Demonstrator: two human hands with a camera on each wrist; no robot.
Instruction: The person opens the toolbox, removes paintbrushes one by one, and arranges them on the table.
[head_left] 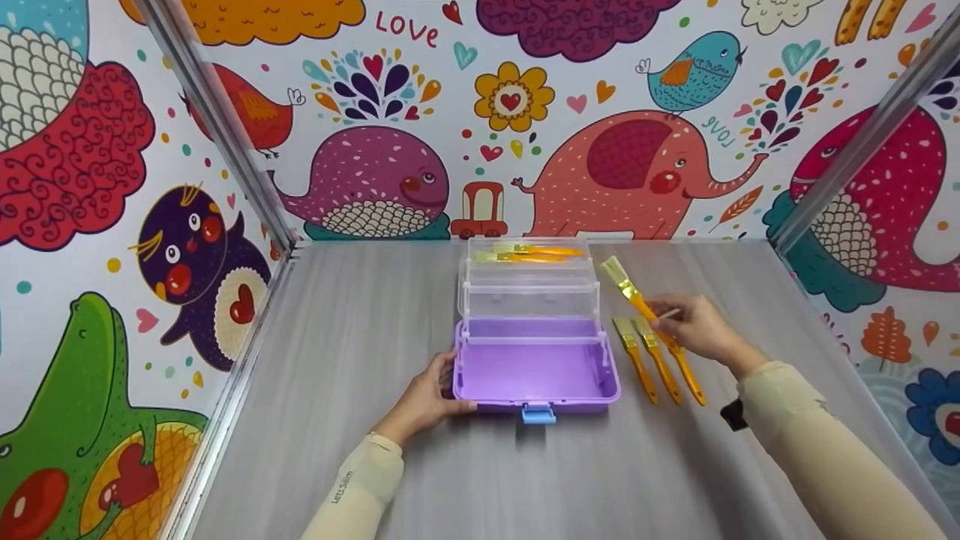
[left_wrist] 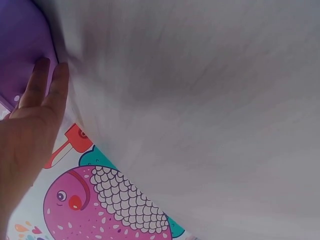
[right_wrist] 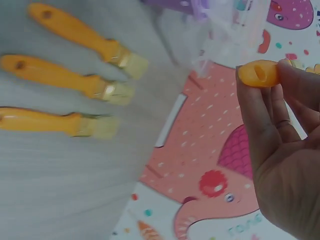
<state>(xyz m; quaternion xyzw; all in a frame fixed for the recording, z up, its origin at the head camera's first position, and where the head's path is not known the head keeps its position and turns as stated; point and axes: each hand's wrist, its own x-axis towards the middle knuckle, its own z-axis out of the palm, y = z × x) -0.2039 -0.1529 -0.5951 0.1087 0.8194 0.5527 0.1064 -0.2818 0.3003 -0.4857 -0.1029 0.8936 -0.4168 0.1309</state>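
A purple toolbox (head_left: 536, 406) stands unfolded on the table, its lower bin bare inside. My left hand (head_left: 426, 397) rests against its front left corner, thumb along the front; in the left wrist view the fingers (left_wrist: 56, 87) lie straight against the purple wall. To the right of the box my right hand (head_left: 697, 326) pinches a paintbrush (head_left: 637, 300) by its orange handle, bristles pointing away and up-left. Beneath it, three similar paintbrushes (right_wrist: 60, 77) lie side by side on the table. Two more paintbrushes (head_left: 551, 257) lie in the uppermost clear tray.
Clear stepped trays (head_left: 532, 300) rise behind the bin. A blue latch (head_left: 538, 414) hangs at the box's front. Walls printed with cartoon animals (head_left: 615, 176) enclose the grey table (head_left: 360, 315) at the back and both sides, with metal posts (head_left: 217, 120) at the corners.
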